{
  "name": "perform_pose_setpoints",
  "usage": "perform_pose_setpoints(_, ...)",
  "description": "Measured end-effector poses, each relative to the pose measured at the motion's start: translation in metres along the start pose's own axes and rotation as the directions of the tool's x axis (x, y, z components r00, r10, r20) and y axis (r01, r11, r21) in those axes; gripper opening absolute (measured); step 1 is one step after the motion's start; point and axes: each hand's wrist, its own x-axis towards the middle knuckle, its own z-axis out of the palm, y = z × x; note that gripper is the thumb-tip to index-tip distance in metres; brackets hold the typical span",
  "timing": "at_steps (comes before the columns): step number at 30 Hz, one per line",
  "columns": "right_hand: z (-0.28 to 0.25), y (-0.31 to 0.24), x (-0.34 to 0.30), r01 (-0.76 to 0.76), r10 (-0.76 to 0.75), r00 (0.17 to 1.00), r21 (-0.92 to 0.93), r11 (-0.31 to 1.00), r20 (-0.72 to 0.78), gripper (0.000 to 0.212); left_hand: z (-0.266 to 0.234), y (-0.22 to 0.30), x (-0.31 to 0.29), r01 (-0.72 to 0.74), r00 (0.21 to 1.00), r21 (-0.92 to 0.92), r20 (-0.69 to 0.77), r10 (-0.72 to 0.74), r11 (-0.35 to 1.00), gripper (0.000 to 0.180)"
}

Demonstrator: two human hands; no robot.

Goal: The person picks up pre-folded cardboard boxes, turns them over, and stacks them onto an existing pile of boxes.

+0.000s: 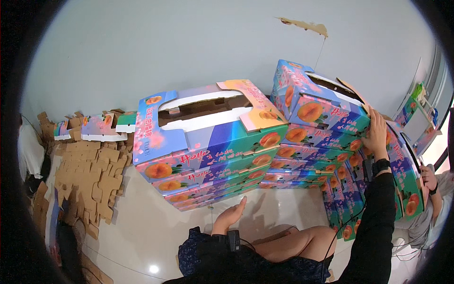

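Observation:
A stack of printed cardboard fruit boxes (208, 154) stands in the middle, its top box showing a long opening between folded flaps. To its right, touching it, a second stack rises against the wall, with a similar fruit box (326, 106) on top. My right hand (377, 132) is closed on the right end of that top box, fingers up by its raised orange flap and thumb at the front side. My left hand (229, 217) hangs before the middle stack, apart from it, fingers stretched out and holding nothing.
Flattened brown cardboard pieces (90, 173) cover the floor at left, beside several small printed boxes (104, 127). More fruit boxes (347, 196) stand at right. At the right edge another person's hand (428, 177) touches a tilted box (404, 165). A pale wall (189, 42) stands behind.

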Motion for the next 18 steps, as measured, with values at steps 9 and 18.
perform_pose_setpoints(9, 0.020, 0.018, 0.005, 0.024, -0.028, 0.998, -0.068, 0.997, -0.049, 0.096, -0.001, 0.006, -0.002, 0.012, 1.000, -0.021, -0.007, -0.013, 1.000, 0.099)
perform_pose_setpoints(18, -0.034, 0.009, -0.002, 0.046, -0.047, 0.999, -0.196, 0.980, -0.005, 0.100, -0.002, -0.005, 0.003, 0.046, 0.999, -0.145, -0.003, -0.047, 0.988, 0.102)
